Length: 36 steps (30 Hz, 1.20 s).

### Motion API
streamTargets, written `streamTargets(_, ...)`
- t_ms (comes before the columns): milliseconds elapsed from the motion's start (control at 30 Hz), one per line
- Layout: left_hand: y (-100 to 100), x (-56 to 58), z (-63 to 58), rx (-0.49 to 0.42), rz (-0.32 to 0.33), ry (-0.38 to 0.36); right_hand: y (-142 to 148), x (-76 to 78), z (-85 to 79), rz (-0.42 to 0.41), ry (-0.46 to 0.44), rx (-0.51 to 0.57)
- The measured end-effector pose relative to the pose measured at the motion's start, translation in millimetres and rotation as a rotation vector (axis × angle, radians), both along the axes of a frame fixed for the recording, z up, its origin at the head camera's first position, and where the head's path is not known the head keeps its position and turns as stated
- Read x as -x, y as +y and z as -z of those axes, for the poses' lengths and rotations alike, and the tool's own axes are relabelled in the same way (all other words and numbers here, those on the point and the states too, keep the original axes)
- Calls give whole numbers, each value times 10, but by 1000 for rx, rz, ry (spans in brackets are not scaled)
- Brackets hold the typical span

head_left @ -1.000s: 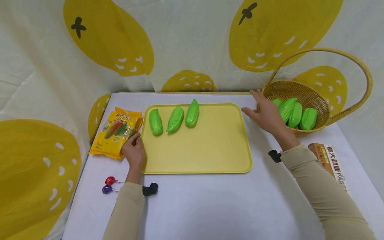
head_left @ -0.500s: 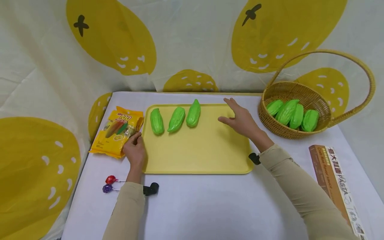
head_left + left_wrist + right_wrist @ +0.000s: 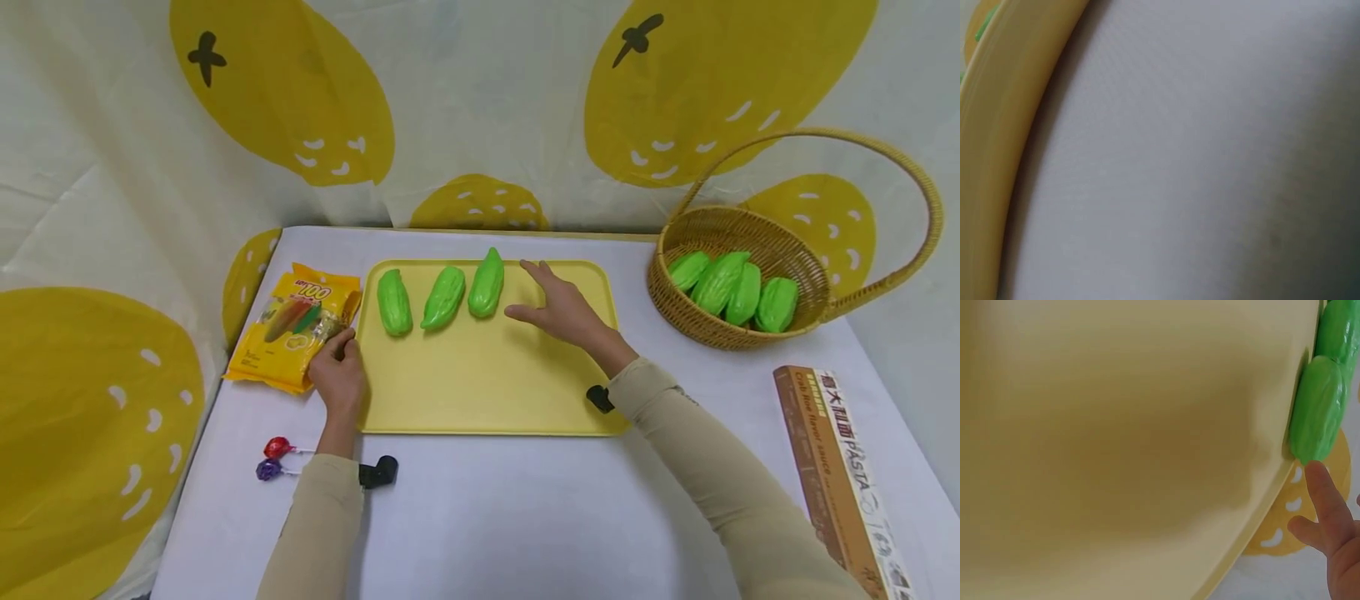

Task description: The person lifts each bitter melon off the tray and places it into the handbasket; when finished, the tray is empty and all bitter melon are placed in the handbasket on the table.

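Three bright green, ridged toy gourds, the nearest one (image 3: 486,283) rightmost, lie in a row at the back left of the yellow tray (image 3: 480,400). Over the tray, just right of that gourd, is my right hand (image 3: 566,312), with fingers and thumb spread and nothing between them. In the right wrist view a fingertip (image 3: 1317,475) overlaps the end of a green gourd (image 3: 1319,409). My left hand (image 3: 337,371) stays at the tray's left rim with its fingers curled, beside the yellow candy bag (image 3: 288,333); whether it grips the rim, I cannot tell.
A wicker basket (image 3: 697,321) with a tall handle stands at the back right, holding several green gourds (image 3: 720,283). In front of it lies a long pasta box (image 3: 840,475). Red (image 3: 277,447) and purple lollipops (image 3: 268,470) lie at the front left, by my left forearm.
My right hand has moved left from the basket's rim to above the tray, next to the rightmost gourd there. My left hand and the gourds have stayed in place.
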<state>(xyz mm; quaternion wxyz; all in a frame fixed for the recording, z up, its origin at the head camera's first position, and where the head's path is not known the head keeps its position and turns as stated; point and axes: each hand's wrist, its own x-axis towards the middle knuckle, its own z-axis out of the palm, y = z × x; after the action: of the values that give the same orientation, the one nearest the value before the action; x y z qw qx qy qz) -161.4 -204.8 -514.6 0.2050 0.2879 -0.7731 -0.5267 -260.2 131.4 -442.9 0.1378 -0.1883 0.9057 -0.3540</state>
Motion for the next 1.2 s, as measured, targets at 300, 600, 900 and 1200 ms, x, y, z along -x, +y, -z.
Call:
streamTargets(300, -15, 14, 23, 9, 0, 5, -298, 100, 129, -34, -31, 27)
streamTargets(600, -2, 18, 20, 9, -12, 6, -494, 179, 188, -32, -61, 3)
streamTargets(900, 17, 32, -15, 5, -21, 21, -584, 239, 217, -30, -42, -14)
streamTargets(1200, 18, 7, -20, 12, -18, 13, -642, 271, 273, -20, -37, -30)
